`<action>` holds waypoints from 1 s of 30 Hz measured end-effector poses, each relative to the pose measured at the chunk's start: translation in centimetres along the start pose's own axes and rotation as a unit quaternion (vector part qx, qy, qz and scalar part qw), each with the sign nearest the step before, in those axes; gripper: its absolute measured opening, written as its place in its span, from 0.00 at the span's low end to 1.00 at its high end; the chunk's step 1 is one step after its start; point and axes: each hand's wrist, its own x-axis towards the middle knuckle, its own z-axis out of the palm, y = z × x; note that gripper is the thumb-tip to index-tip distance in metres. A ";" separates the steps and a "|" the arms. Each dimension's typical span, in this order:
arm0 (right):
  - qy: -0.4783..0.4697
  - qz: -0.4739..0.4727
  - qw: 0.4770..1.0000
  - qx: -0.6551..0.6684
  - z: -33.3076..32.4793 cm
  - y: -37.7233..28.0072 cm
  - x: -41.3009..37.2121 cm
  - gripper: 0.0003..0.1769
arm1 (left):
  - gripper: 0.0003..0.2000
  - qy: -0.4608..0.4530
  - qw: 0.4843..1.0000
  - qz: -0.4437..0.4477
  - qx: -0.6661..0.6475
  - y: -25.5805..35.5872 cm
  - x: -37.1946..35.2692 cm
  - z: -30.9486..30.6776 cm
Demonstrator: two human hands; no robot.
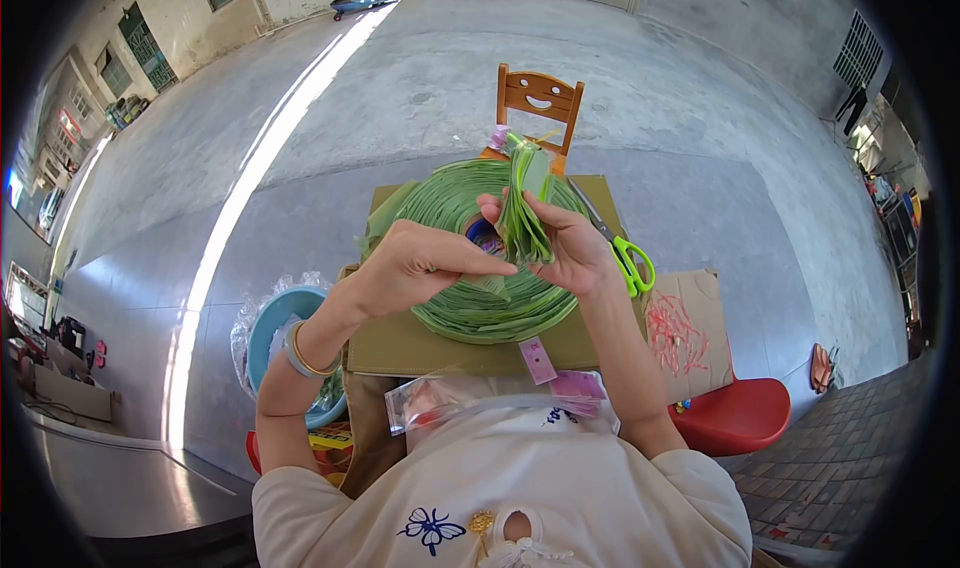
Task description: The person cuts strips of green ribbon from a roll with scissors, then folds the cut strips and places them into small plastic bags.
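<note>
Head view shows the right hand (580,253) with its fingers clamped on the bundle of green leaves (525,208), thumb in front and fingertips behind, while the left hand (400,268) has one finger stretched toward the lower ends; whether its tips pinch a leaf, I cannot tell well. For neat work, the right fingers should press firmly but softly (too strong a squeeze may crease the leaves), and the left should level the ends gently, above the coiled leaves (450,203), with the scissors (608,234) lying beyond the right fingers.
</note>
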 end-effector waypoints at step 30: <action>0.166 -0.437 0.826 -0.316 3.1 3.9 2.0 0.15 | 0.19 0.264 0.930 -0.124 -0.225 0.3 1.3 4.3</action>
